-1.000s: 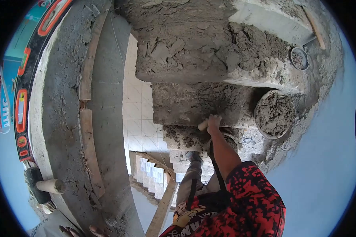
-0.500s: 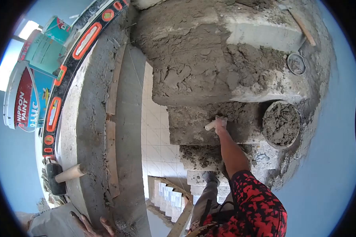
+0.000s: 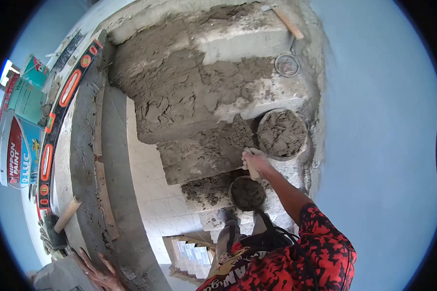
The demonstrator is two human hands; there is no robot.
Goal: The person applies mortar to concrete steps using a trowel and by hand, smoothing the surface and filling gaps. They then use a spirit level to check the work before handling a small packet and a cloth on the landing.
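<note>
My right hand (image 3: 258,163) is closed round the pale handle of a trowel (image 3: 251,170). The trowel's pointed blade is coated in grey mortar and lies over the step (image 3: 194,154), just left of a bucket of mortar (image 3: 282,135). A smaller container of mortar (image 3: 246,193) stands on the step below, close to my forearm. At the bottom left, my left hand (image 3: 102,272) rests with its fingers spread on the concrete side wall (image 3: 82,194).
A spirit level (image 3: 58,131) lies along the wall top, with a rubber mallet (image 3: 58,228) below it. Paint buckets (image 3: 18,150) stand at far left. A hammer (image 3: 287,23) and a ring-shaped container (image 3: 287,65) sit on upper steps. White tiles (image 3: 153,184) show below.
My right hand has brought the trowel from the step's middle toward the mortar bucket, and its blade now shows. The view has shifted; the smaller mortar container is now visible.
</note>
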